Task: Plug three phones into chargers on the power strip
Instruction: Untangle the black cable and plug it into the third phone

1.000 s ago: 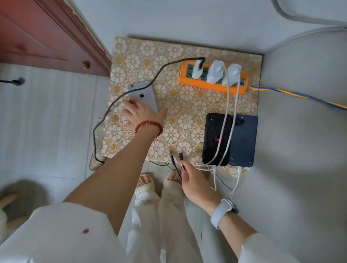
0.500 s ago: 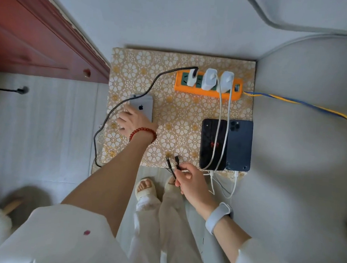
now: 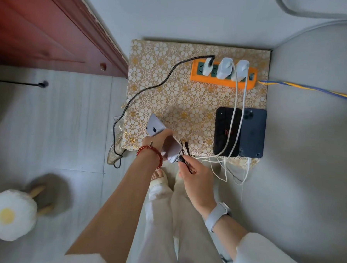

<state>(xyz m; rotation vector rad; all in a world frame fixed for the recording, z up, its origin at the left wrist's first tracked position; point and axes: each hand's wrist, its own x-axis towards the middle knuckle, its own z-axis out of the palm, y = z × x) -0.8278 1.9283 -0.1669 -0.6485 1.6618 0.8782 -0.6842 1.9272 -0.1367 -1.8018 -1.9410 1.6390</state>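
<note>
White sleeves, red bead bracelet (image 3: 149,152), pale watch band (image 3: 216,216), cream trousers (image 3: 164,221).

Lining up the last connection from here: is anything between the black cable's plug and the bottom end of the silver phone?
Nothing visible is. The left hand holds the silver phone tilted off the table, its lower end toward the right hand, which pinches the black cable's plug right at that end. The port itself cannot be seen.

Power strip (image 3: 223,76) at table (image 3: 170,103) rear; two phones (image 3: 240,132) front right; third phone (image 3: 162,136) front left.
</note>
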